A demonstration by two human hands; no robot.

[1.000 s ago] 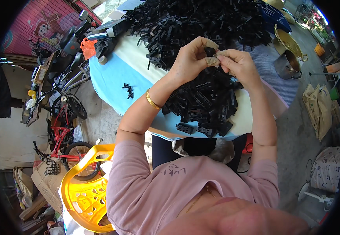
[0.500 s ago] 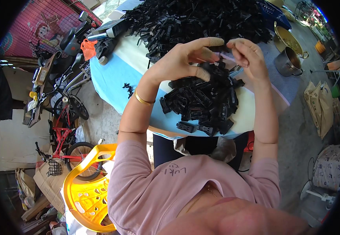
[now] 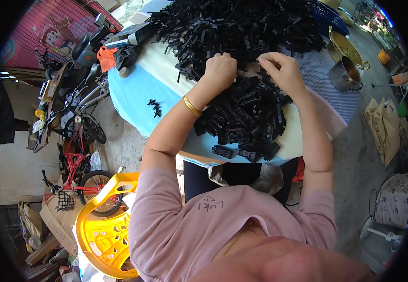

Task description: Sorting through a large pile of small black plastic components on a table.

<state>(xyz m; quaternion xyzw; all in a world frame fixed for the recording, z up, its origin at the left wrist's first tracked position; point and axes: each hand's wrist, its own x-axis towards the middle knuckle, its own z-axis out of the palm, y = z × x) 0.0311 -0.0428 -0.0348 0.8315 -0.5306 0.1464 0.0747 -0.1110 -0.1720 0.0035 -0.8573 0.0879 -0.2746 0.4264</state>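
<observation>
At my far left a red bicycle (image 3: 74, 162) stands on the concrete floor, and nearer me is a yellow plastic chair (image 3: 85, 230). An orange bag (image 3: 105, 59) sits by the left edge of my table, with a tape roll (image 3: 124, 72) just beside it. A small cluster of black pieces (image 3: 155, 108) lies apart on the blue cloth (image 3: 131, 101). My left hand (image 3: 221, 70), below a gold bangle (image 3: 191, 106), is curled nearly into a fist at the edge of the large heap of black plastic parts (image 3: 255, 28); I can't tell what, if anything, is in it. The smaller pile of black parts (image 3: 241, 117) spreads between my 2 forearms, close to the table's near edge. My right hand (image 3: 279, 70) is half-curled above that pile, thumb and forefinger close together; whether they pinch anything, I can't tell. Farther right stand a metal pot (image 3: 341, 79) and a gold-coloured basin (image 3: 338, 43), then brown sacks (image 3: 382, 134) on the floor.
</observation>
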